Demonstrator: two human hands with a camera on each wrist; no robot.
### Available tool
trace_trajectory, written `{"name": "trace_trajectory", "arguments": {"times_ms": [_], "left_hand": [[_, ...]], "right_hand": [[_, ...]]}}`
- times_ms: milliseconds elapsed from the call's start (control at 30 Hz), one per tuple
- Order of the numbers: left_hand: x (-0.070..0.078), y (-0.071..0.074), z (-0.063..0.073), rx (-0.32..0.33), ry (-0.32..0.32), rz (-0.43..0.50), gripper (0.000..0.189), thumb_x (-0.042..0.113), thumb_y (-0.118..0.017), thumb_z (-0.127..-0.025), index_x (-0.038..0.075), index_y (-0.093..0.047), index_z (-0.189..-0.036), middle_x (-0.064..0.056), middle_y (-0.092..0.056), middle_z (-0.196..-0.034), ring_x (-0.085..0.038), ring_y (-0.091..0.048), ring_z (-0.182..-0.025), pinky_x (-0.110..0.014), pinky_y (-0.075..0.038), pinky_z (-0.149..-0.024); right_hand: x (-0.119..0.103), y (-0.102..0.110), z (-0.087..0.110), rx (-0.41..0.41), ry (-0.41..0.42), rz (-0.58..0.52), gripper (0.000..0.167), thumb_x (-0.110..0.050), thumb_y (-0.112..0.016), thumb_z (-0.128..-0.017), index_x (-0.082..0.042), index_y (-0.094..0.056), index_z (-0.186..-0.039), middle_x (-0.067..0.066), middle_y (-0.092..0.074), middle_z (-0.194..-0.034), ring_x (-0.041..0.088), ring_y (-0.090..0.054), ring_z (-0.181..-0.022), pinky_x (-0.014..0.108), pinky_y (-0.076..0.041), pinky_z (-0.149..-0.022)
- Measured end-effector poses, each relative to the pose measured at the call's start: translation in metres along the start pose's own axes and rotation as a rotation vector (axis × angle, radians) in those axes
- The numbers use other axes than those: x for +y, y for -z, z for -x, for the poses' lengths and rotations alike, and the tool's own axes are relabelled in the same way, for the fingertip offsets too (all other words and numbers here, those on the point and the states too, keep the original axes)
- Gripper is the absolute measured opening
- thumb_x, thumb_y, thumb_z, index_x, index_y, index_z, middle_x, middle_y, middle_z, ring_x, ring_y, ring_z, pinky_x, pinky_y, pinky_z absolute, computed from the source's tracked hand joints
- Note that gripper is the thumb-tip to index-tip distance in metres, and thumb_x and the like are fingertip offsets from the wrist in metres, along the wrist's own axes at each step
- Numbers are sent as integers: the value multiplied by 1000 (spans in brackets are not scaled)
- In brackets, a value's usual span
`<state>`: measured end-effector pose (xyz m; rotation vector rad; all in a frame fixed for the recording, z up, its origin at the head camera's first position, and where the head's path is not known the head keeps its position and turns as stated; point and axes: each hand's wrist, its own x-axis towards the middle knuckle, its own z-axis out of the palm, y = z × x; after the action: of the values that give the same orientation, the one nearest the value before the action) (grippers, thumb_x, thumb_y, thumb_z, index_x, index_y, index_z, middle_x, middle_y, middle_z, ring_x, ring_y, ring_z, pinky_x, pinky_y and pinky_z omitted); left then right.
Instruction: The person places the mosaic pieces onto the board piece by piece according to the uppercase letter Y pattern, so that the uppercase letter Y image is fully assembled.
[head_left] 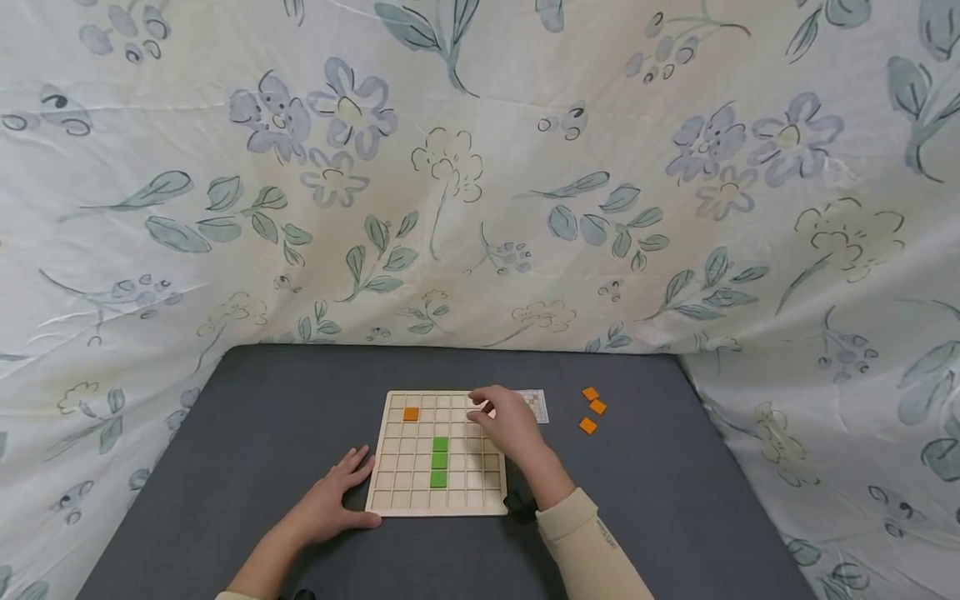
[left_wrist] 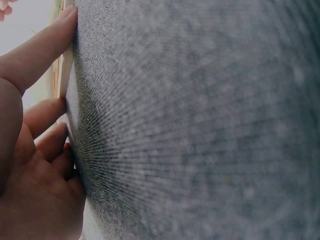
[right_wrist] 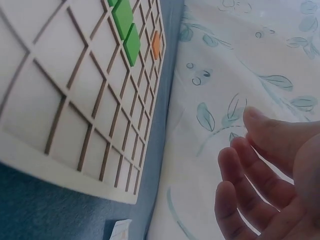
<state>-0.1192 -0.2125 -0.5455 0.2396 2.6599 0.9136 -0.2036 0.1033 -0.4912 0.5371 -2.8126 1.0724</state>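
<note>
A pale wooden grid board (head_left: 455,498) lies on the dark table. In its squares sit one orange square tile (head_left: 411,414), towards the far left, and a column of three green square tiles (head_left: 439,460) near the middle. My left hand (head_left: 327,502) lies at the board's left edge, fingers spread, with fingertips and thumb touching the rim. Above the board's far right part hovers my right hand (head_left: 510,423), its fingers loosely bent. In the right wrist view no tile shows between the thumb and fingers of the right hand (right_wrist: 265,185).
Three loose orange tiles (head_left: 588,426) lie on the table to the right of the board. A small printed grid card (head_left: 536,406) is partly hidden behind my right hand. Flowered cloth (head_left: 480,275) hangs around the back and sides of the table (head_left: 300,400).
</note>
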Motion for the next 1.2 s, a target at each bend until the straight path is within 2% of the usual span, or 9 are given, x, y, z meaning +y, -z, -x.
{"name": "trace_trajectory", "arguments": {"times_ms": [267, 300, 367, 400, 500, 633, 733, 933, 1200], "left_hand": [[-2, 0, -1, 1, -6, 0, 103, 49, -89, -71, 7, -43, -153, -16, -25, -166, -43, -15, -154, -71, -18, -117], [-2, -1, -1, 1, -4, -1, 103, 49, -88, -71, 7, -43, -153, -16, -25, -166, -43, -15, -154, -71, -18, -117], [-3, -1, -1, 1, -4, 0, 103, 49, -88, -71, 7, -43, -153, -16, -25, -166, -43, -15, -154, -71, -18, -117], [-3, -1, -1, 1, -3, 0, 103, 49, -88, -71, 7, -43, -153, -16, -25, -166, -43, -14, -154, -71, -18, -117], [-4, -1, -2, -3, 6, 2, 104, 50, -88, -71, 7, -43, -154, -16, -24, -167, -43, -14, -154, -71, -18, -117], [-5, -2, -4, -3, 9, 0, 104, 51, -88, -70, 8, -43, -153, -15, -24, -167, -43, -13, -155, -71, -18, -117], [-6, -3, -4, 0, 6, 0, 104, 52, -87, -71, 9, -43, -154, -14, -24, -167, -42, -13, -155, -72, -18, -117], [-9, -5, -4, 10, 0, 4, 104, 53, -87, -71, 9, -43, -154, -13, -24, -167, -41, -13, -155, -72, -17, -117], [-6, -4, -4, 8, 9, 4, 104, 53, -87, -70, 9, -43, -154, -13, -24, -167, -40, -13, -155, -68, -17, -119]], "right_hand": [[7, 6, 12, 27, -19, 18, 33, -21, -76, -91, -11, -72, -123, 4, -72, -116, 19, -68, -95, 35, -57, -75], [8, 7, 13, 36, -21, 19, 33, -21, -76, -91, -12, -72, -122, 4, -72, -116, 19, -68, -94, 39, -57, -81], [9, 10, 16, 51, -30, 10, 33, -21, -77, -91, -12, -72, -122, 4, -72, -115, 19, -68, -94, 43, -57, -82], [10, 11, 18, 60, -31, 7, 32, -20, -77, -91, -12, -72, -122, 5, -72, -114, 19, -68, -93, 48, -56, -89], [13, 15, 21, 84, -38, 1, 31, -19, -77, -90, -13, -73, -120, 4, -72, -111, 19, -68, -91, 46, -57, -86], [19, 19, 27, 113, -49, 3, 31, -18, -78, -89, -13, -74, -119, 4, -72, -111, 17, -68, -89, 32, -57, -68], [25, 22, 32, 128, -70, 9, 31, -17, -78, -89, -14, -74, -119, 4, -72, -111, 16, -67, -88, 30, -57, -69], [37, 30, 39, 159, -123, -13, 35, -16, -79, -87, -12, -73, -122, 4, -73, -111, 18, -67, -91, 37, -60, -77], [54, 39, 46, 203, -183, -26, 34, -14, -80, -87, -9, -74, -120, 7, -73, -109, 22, -69, -92, 38, -61, -76]]}}
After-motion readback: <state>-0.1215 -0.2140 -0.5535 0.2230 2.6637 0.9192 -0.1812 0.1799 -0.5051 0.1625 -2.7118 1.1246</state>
